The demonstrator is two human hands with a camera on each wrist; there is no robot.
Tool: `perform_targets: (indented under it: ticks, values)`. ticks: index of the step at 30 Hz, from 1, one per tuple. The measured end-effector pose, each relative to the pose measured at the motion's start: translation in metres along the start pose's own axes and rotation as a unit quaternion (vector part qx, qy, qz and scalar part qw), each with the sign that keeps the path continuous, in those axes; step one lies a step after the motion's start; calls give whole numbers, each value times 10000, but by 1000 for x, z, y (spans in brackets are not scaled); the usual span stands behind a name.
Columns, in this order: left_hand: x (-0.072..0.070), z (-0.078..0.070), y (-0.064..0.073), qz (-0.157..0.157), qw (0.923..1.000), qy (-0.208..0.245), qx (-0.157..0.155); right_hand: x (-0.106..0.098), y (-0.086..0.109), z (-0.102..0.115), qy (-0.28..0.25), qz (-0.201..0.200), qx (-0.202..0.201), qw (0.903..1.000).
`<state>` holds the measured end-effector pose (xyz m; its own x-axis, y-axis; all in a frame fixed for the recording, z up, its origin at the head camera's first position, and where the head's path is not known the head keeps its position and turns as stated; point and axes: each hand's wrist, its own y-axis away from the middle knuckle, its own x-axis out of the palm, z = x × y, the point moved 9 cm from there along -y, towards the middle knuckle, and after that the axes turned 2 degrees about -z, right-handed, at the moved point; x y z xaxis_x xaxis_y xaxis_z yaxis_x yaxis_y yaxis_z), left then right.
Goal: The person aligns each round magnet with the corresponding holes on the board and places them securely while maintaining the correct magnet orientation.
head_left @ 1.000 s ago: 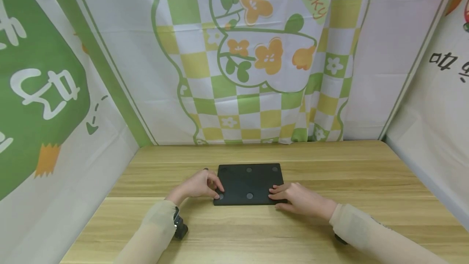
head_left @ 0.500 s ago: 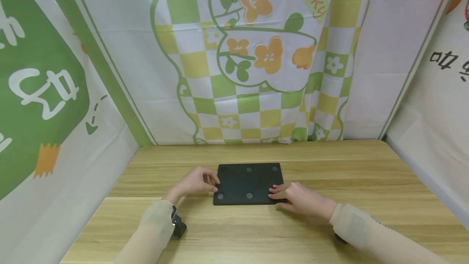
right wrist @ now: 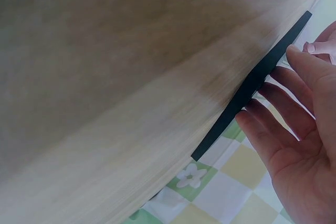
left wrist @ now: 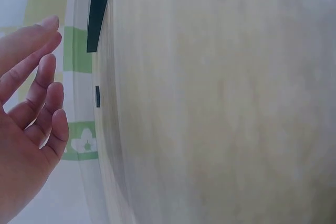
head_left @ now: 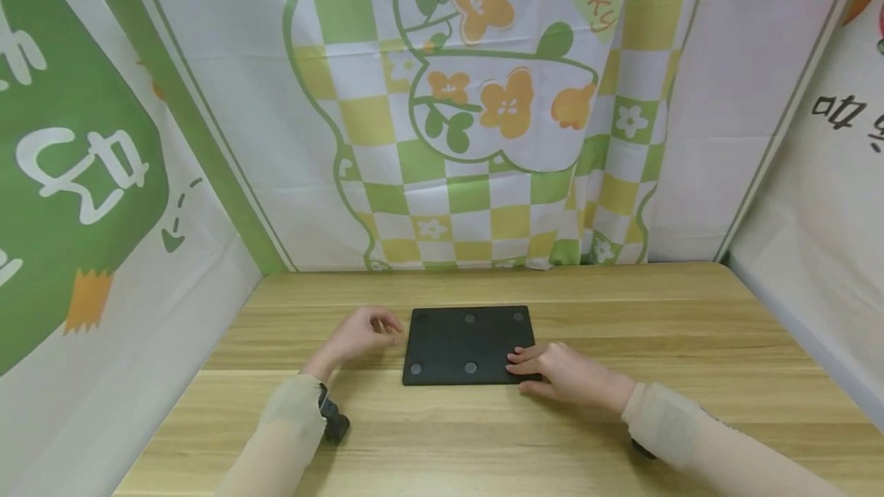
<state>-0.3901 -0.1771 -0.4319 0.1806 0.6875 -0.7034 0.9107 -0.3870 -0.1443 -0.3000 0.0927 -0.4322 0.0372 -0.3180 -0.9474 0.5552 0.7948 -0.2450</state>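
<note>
A flat black rectangular board (head_left: pixel 449 343) lies on the table, with several grey round discs set along its long edges. My right hand (head_left: pixel 566 376) rests on its right front corner, fingers on the top and thumb by the near edge. In the right wrist view the fingertips touch the dark board (right wrist: pixel 252 82) from above. Just off the board's left side hovers my left hand (head_left: pixel 362 330), fingers loosely bent, nothing seen in them. The left wrist view shows that hand (left wrist: pixel 31 98) apart from the board (left wrist: pixel 100 11).
A small dark piece (left wrist: pixel 97 96) sits on the table near the left hand; its kind cannot be told. The wooden table (head_left: pixel 470 436) reaches back to a checked green and yellow curtain (head_left: pixel 476 198). Printed cloth walls close in both sides. Each wrist wears a black camera (head_left: pixel 335 422).
My left hand has let go of the board's left front corner and moved up and left, clear of its edge. The right hand and the board have stayed in place.
</note>
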Motion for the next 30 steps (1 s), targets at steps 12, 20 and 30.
perform_targets:
  ticks: [12, 20, 30]
  values:
    - [-17, 22, -6, -537, 9980, 32, -318, -2, 0, 2, 45, -73, -83, 9999]
    - [-25, 40, -8, -614, 9956, 61, -705, 1, 0, -1, 70, -27, -48, 10000]
    - [-30, 57, -12, -692, 9926, 274, -957, 2, 1, -2, -2, 31, -2, 10000]
